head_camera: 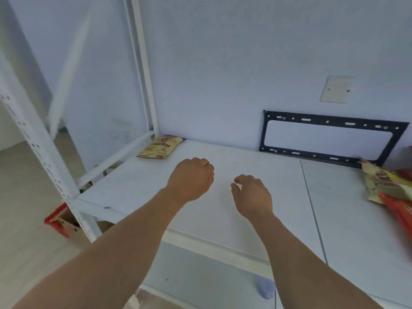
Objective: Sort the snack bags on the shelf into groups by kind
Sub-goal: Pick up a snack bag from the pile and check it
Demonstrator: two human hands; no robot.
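Head view: a smooth white shelf (223,219) carries one crinkly yellow snack bag (159,147) in its far left corner and a heap of glossy red and yellow bags (388,186) at the right edge. Over the bare middle, the left hand (190,178) and the right hand (253,197) hover with fingers loosely curled, holding nothing.

Two hands — the left hand (191,178) and right hand (252,195), loosely curled and empty — are held over the white shelf (138,186), a yellow snack bag (160,147) lying at its back-left corner.
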